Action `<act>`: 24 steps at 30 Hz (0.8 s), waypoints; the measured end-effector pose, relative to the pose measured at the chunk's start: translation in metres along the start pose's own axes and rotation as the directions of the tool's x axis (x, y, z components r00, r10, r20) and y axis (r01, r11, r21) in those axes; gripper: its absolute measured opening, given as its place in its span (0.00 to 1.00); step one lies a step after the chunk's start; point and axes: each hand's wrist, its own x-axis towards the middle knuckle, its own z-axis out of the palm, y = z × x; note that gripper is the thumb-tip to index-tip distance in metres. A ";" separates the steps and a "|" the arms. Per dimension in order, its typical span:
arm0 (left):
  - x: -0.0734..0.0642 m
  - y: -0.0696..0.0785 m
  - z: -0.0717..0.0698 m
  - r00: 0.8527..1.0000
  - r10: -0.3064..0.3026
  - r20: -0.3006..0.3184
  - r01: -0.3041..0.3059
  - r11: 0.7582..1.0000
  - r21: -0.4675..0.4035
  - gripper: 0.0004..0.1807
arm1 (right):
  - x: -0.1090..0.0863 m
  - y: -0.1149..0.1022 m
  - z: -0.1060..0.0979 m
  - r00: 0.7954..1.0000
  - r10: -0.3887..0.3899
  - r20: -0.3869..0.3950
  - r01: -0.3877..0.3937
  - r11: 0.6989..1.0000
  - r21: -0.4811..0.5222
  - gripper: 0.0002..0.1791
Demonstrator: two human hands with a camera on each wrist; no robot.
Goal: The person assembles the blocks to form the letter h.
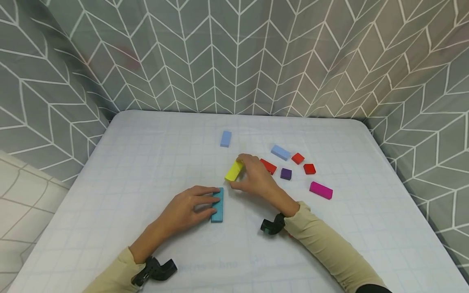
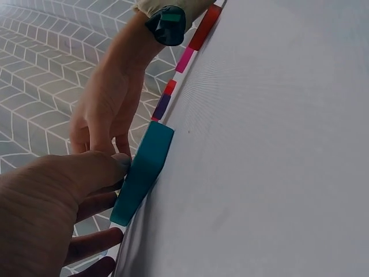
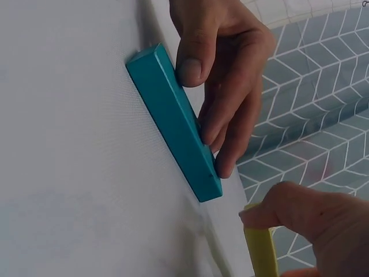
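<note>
Looking down at a white, faintly gridded table surface (image 1: 165,150), we are counting two hands and ten smooth blocks: one long teal rectangular block (image 1: 217,215), one yellow rectangular block (image 1: 233,171), two light-blue rectangular blocks (image 1: 280,152), four red blocks (image 1: 309,169), one small purple block (image 1: 286,174) and one long magenta block (image 1: 321,190).

The teal block is lying flat, its length running away from us. The left hand (image 1: 188,207) is resting against its left long side, the thumb and spread, gently bent fingers touching the top edge without wrapping round it.

The yellow block is sitting just beyond the teal one's far end, slightly to the right. The right hand (image 1: 256,179) is pinching it, thumb at the near end and fingers at the far end, parted by the block's length. We are not able to tell whether it is touching the table.

Most other blocks are lying beyond or to the right of the right hand; one red block is mostly hiding under the right beige sleeve (image 1: 329,248). Behind, a grey curtain (image 1: 220,61) with white chevron lines is hanging.
</note>
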 end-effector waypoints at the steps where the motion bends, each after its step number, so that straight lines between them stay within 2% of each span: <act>1: 0.000 0.000 0.000 1.000 0.000 0.001 0.000 1.000 0.001 0.16 | 0.001 0.000 0.000 1.000 -0.011 0.012 0.011 1.000 0.019 0.39; 11: -0.001 0.001 0.004 1.000 0.001 -0.020 -0.001 1.000 0.015 0.17 | 0.014 0.003 0.004 0.980 -0.162 0.115 0.150 0.983 0.110 0.40; 19: 0.000 0.003 0.004 0.999 0.013 -0.040 -0.014 1.000 -0.009 0.19 | 0.028 0.004 0.010 0.947 -0.252 0.201 0.235 0.966 0.106 0.39; 24: 0.000 0.001 0.004 0.999 0.013 -0.049 -0.014 1.000 -0.016 0.18 | 0.034 0.002 0.013 0.928 -0.270 0.258 0.250 0.962 0.110 0.38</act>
